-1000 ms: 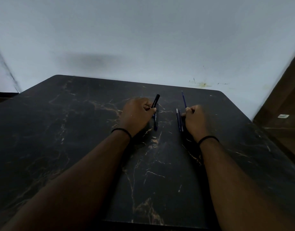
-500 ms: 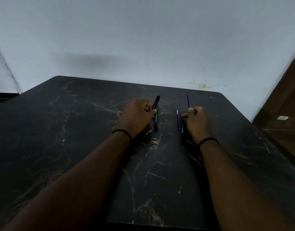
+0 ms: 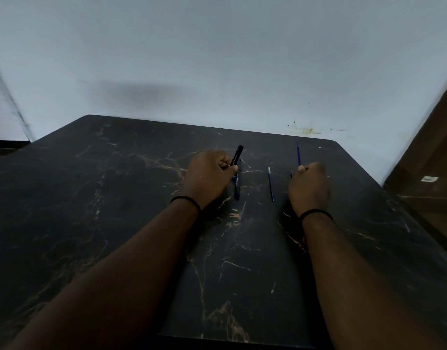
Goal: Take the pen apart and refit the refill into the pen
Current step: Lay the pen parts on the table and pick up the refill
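Note:
My left hand point(image 3: 209, 176) is closed around a black pen barrel point(image 3: 237, 154) whose end sticks up past my fingers. A second dark pen point(image 3: 237, 186) lies flat on the table just right of that hand. My right hand point(image 3: 308, 186) pinches a thin blue refill point(image 3: 298, 153) that points away from me. Another thin refill point(image 3: 270, 184) with a pale tip lies on the table between my hands, apart from both.
The dark marble-patterned table point(image 3: 116, 198) runs back to a pale wall point(image 3: 217, 59). Its far edge is just beyond the pens. A brown wooden surface point(image 3: 434, 173) stands at the right. Both wrists wear black bands.
My right hand has moved right with the blue refill, away from the refill lying on the table. My left hand has stayed put with the black barrel.

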The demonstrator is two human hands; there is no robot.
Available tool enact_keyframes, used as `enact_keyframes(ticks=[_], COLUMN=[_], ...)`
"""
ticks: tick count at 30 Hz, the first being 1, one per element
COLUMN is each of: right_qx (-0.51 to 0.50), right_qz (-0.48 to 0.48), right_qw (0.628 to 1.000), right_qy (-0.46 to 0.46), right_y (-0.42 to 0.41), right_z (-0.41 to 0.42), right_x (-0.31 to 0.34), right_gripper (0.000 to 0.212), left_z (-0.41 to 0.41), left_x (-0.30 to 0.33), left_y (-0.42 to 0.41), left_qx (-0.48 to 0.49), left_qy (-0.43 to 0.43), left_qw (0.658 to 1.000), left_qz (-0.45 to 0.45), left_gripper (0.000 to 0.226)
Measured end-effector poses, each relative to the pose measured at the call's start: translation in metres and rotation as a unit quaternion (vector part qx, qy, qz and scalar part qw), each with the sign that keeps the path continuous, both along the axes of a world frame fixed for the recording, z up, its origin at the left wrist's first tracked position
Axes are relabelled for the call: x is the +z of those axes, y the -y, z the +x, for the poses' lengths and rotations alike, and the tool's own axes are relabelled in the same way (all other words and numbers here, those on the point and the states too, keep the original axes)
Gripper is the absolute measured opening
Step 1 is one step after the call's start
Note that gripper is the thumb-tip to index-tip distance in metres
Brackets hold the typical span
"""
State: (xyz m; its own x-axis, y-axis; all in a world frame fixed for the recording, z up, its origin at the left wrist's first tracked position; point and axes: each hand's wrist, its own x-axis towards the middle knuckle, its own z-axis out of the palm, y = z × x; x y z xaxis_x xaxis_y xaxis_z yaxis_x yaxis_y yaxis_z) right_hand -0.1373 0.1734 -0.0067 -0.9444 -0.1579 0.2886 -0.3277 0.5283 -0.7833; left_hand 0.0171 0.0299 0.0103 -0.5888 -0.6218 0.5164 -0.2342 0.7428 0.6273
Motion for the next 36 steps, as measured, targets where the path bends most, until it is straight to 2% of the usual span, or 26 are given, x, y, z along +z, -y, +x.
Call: enact_keyframes(ticks=[5, 9, 12, 21, 25, 36], right_qx=[0.005, 0.075, 0.059, 0.049, 0.06, 0.055], right_qz=[0.032, -0.047, -0.081, -0.001, 0.0, -0.008], right_qw=[0.999, 0.994, 0.992, 0.998, 0.997, 0.997], right_qy=[0.023, 0.058, 0.079, 0.044, 0.046, 0.047], right_y=[0.0, 0.009, 0.008, 0.005, 0.005, 0.005], right_z=[-0.006, 0.0, 0.003, 0.006, 0.006, 0.005], right_x=[0.0, 0.003, 0.004, 0.005, 0.004, 0.004], right_gripper=[0.029, 0.03, 0.025, 0.028, 0.027, 0.029], left_z=[0.0, 0.0, 0.0, 0.0, 0.001, -0.001], left_x=[0.001, 0.0, 0.0, 0.0, 0.001, -0.001], left_y=[-0.001, -0.001, 0.0, 0.001, 0.0, 0.0], left_qx=[0.001, -0.004, -0.004, 0.001, -0.005, -0.009], left_qy=[-0.003, 0.0, -0.001, 0.004, 0.007, -0.014], left_qw=[1.0, 1.0, 1.0, 1.0, 1.0, 1.0], left_qz=[-0.001, 0.004, 0.0, 0.004, 0.002, 0.011], left_gripper=[0.021, 0.01, 0.01, 0.01, 0.017, 0.016])
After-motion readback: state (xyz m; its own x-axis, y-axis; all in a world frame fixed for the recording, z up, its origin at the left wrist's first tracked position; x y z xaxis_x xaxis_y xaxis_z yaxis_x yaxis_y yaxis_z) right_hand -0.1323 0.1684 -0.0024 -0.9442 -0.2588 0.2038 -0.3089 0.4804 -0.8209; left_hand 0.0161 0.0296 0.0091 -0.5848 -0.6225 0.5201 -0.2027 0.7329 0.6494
